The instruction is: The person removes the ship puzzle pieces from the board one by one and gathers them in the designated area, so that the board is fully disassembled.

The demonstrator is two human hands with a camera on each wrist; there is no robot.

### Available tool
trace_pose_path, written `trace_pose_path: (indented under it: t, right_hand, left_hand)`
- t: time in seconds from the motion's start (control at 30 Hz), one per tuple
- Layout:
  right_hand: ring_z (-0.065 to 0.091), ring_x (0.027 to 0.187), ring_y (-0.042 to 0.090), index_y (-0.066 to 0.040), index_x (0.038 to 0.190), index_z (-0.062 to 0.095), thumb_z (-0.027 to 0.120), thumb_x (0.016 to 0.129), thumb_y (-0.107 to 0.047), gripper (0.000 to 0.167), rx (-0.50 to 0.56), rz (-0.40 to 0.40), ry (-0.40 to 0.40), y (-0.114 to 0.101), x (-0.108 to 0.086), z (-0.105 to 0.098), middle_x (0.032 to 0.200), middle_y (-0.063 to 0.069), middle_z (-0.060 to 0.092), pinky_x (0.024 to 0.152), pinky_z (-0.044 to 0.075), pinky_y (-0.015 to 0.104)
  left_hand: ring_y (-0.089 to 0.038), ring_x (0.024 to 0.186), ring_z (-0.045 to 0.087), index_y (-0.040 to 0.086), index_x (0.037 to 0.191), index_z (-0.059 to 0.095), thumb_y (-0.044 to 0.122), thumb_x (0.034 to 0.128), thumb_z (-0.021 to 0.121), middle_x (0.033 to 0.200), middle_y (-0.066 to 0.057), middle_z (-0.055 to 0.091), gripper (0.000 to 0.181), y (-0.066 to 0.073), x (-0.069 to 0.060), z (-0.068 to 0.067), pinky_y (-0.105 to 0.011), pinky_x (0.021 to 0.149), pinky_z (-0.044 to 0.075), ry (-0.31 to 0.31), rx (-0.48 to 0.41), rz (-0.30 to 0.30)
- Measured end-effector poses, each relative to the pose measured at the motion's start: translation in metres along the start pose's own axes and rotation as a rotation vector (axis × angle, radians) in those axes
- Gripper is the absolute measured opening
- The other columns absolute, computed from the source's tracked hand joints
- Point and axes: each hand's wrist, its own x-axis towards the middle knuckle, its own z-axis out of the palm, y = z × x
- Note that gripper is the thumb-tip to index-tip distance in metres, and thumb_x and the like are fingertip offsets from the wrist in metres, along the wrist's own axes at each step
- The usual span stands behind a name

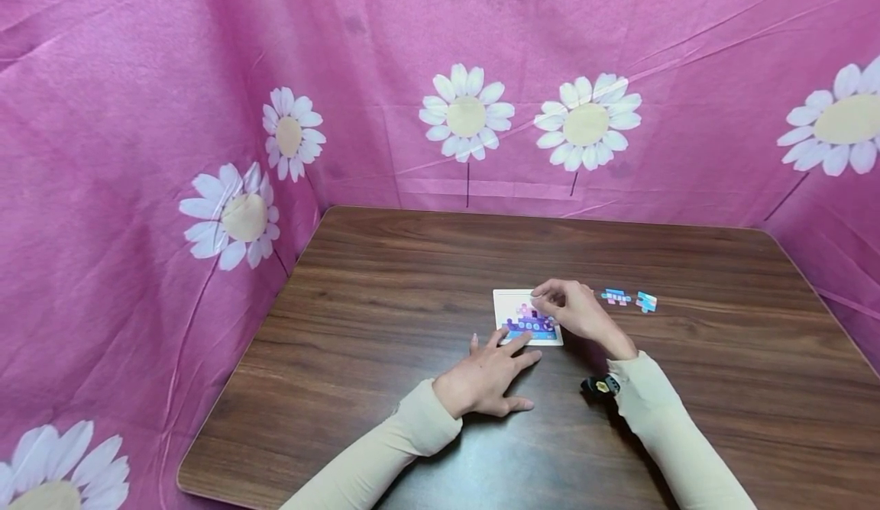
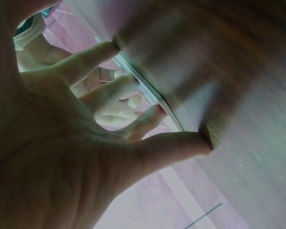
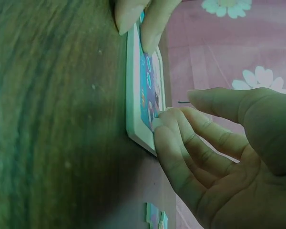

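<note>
A small white-framed jigsaw puzzle (image 1: 507, 301) lies flat on the table, its purple and blue pieces partly filling it. My left hand (image 1: 491, 379) has its fingers spread, their tips resting on the puzzle's near left edge; the thumb tip touches the table in the left wrist view. My right hand (image 1: 576, 310) is over the puzzle's right side. In the right wrist view its fingertips (image 3: 163, 125) touch the pieces near the frame, while the thumb (image 3: 214, 102) stands apart from them. No piece shows between thumb and fingers. The right hand hides the puzzle's upper right part.
Two loose puzzle parts, a blue-and-pink one (image 1: 616, 296) and a bluish one (image 1: 646, 301), lie right of the puzzle. The brown wooden table (image 1: 385, 281) is bounded by a pink flowered cloth (image 1: 385, 52) behind and at the sides.
</note>
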Motion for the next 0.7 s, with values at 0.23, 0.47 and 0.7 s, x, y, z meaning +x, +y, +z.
trace_pose_path:
  t: [0.23,0.47,0.7]
  right_hand:
    - [0.066,0.084,0.016,-0.005,0.115,0.076,0.069,0.1,-0.016,0.019,-0.008,-0.002,-0.006,-0.001,0.002,0.004,0.1,0.012,0.078,0.07,0.051,0.027]
    - [0.062,0.078,0.014,-0.005,0.113,0.077,0.068,0.099,-0.012,0.018,-0.019,-0.008,-0.012,0.0,0.001,0.008,0.097,0.009,0.078,0.066,0.048,0.024]
    - [0.061,0.077,0.011,-0.006,0.11,0.079,0.068,0.099,-0.011,0.016,-0.027,-0.013,-0.019,-0.001,0.001,0.011,0.092,0.005,0.077,0.065,0.047,0.022]
  left_hand:
    - [-0.036,0.159,0.028,0.031,0.16,0.041,0.059,0.0948,0.068,0.174,0.004,0.026,0.076,0.0,0.0,0.001,-0.071,0.113,0.04,0.005,0.0,0.004]
    - [-0.037,0.159,0.028,0.031,0.161,0.041,0.059,0.0947,0.068,0.174,0.004,0.026,0.077,0.0,-0.001,0.001,-0.071,0.113,0.04,0.005,0.0,0.004]
    - [-0.036,0.159,0.028,0.031,0.16,0.041,0.059,0.0942,0.069,0.174,0.003,0.026,0.077,0.001,-0.001,0.001,-0.071,0.113,0.04,0.019,0.011,0.004]
